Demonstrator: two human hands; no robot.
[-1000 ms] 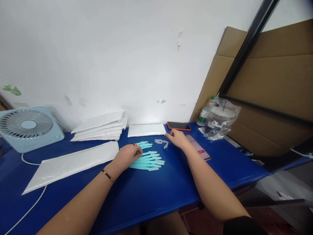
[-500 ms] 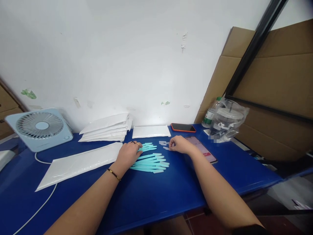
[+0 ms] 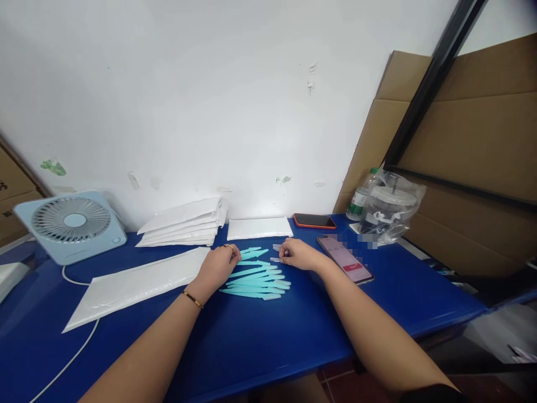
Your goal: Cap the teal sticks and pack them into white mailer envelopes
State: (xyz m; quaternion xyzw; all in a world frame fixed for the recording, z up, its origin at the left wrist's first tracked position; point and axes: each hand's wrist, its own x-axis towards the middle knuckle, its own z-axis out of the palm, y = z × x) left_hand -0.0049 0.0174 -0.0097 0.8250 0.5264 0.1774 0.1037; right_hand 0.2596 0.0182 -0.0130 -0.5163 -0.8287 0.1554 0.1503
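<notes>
Several teal eyebrow razors lie fanned out on the blue table, handles roughly side by side. My left hand is closed in a pinch at the left end of the upper razors, gripping one by its end. To the right, my right hand pinches at small clear plastic caps lying on the table. Its fingertips hide part of them. A long white padded envelope lies left of my left wrist.
A light blue fan with a white cable stands at left. White envelopes are stacked by the wall, beside another flat envelope. Right are an orange-edged phone, a lit phone, a bottle and a bagged cup.
My left hand has drawn back slightly left, its fingers now curled into a pinch. My right hand has shifted a little left over the clear caps. The upper razors lie slightly differently.
</notes>
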